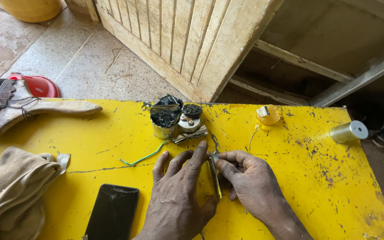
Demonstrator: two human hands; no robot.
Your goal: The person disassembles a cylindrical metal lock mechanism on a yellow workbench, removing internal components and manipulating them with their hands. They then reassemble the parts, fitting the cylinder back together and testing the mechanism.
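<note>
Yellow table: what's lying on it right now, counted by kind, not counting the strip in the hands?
Brush: 1
Folded cloth: 1
Phone: 1
Metal cylinders, one opened with black contents, one closed: 2
Green wire: 1
Small yellowish plastic piece: 1
Round black-topped part: 1
Total: 8

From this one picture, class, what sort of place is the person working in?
Probably a small repair workshop. Both hands, left hand and right hand, hold a thin metal strip over a scratched yellow workbench, beside an opened metal canister and a worn brush.
</note>
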